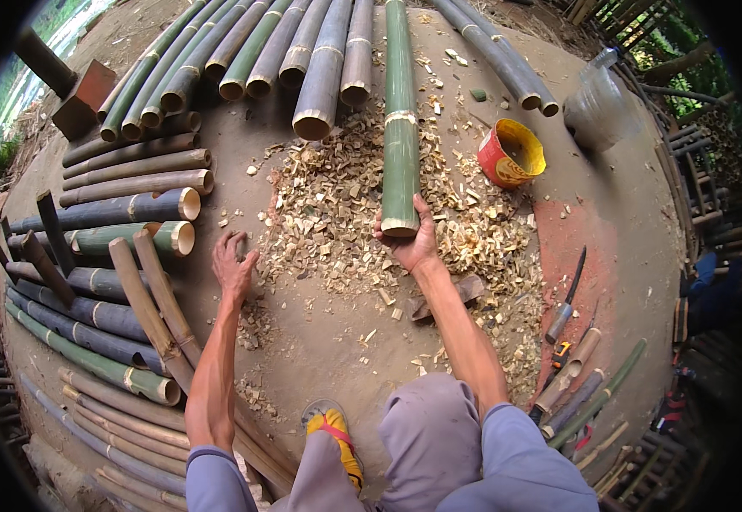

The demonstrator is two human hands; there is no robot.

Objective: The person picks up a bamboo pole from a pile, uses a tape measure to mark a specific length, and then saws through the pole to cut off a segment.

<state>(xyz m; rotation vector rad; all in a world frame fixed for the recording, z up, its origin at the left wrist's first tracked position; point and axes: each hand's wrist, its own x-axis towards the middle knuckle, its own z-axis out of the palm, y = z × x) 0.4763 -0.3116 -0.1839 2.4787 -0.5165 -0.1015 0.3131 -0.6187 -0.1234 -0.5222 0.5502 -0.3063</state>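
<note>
A long green bamboo pole (401,145) runs away from me up the middle of the head view. My right hand (413,241) grips its near end from below, with the fingers up along its sides. The cut face at that end is pale and turned toward me. Off to the left, my left hand (234,264) hovers low over the ground with nothing in it, its fingers bent but apart. Wood chips (337,218) lie thick under the pole and between my hands. A small wooden block (446,299) rests beside my right forearm.
Several bamboo poles (315,102) fan out at the far side, and more bamboo (132,209) is stacked along the left. A red and yellow tin (512,154) stands right of the chips. Nearer on the right lie a long-bladed knife (569,299) and short bamboo pieces (571,375).
</note>
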